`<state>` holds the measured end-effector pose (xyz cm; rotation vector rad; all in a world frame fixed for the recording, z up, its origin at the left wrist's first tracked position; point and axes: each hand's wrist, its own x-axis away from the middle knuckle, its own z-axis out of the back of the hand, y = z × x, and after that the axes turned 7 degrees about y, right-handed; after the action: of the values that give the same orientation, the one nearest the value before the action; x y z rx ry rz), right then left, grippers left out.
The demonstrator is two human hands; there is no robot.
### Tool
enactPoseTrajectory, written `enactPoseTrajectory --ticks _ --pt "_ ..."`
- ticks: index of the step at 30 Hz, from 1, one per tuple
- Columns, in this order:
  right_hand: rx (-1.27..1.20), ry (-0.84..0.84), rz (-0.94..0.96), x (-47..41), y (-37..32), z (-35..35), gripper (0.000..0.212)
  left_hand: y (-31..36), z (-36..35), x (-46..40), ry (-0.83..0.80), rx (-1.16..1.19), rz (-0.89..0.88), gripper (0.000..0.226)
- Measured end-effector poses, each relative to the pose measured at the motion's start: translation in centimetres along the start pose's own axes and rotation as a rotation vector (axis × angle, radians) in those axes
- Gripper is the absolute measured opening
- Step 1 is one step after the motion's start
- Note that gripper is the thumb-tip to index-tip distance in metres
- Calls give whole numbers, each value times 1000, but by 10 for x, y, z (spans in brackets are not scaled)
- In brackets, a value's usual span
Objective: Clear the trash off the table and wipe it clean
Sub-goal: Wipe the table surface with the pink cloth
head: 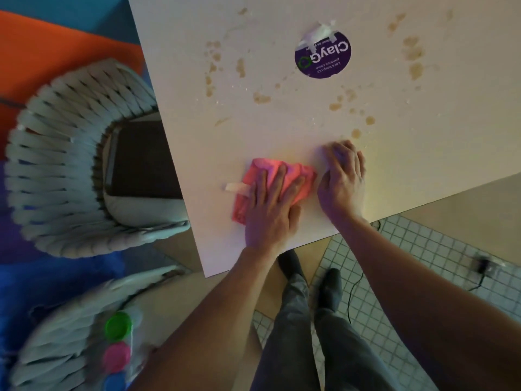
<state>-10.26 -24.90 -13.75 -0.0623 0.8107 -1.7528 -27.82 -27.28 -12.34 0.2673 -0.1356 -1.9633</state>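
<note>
Two hands at work: both sit low in the centre of the frame, near the surface's (282, 18) lower edge.
Left hand (272, 213): flat, fingers straight and spread, pressing down on the pink cloth (282, 172).
Right hand (342, 182): just right of the cloth, fingers curled down onto the surface; whether it holds anything under them I cannot tell.
Cloth: bunched, lying on the surface under the left hand's fingers, a pale strip (235, 187) poking out at its left.
Stains (415, 56): tan blotches scattered across the upper half of the frame, around a purple round sticker (322, 56) with a torn top.
Step in hand: wiping, apparently just begun, since the blotches lie beyond the cloth.
Next move: push the cloth up the frame into the nearest blotches, keeping firm flat pressure.
</note>
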Motion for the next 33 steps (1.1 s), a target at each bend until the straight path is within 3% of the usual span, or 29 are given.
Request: enactPoseTrajectory --ticks 4,8,13,19,25,33 --pt "34 -82 72 3 9 11 57 -20 19 42 -48 -12 -36 51" --pt "60 -111 95 7 11 16 56 -47 35 68 -25 -34 49 52" --pt "77 -111 71 5 3 17 54 -62 47 52 -69 -22 124 68" --pt "93 -112 61 6 3 17 54 -46 34 43 -16 -92 25 60" --pt "127 -147 69 4 1 17 56 -56 25 31 -46 -132 70 56" --pt "158 -151 87 6 1 16 56 -33 14 -26 -1 -145 340 53"
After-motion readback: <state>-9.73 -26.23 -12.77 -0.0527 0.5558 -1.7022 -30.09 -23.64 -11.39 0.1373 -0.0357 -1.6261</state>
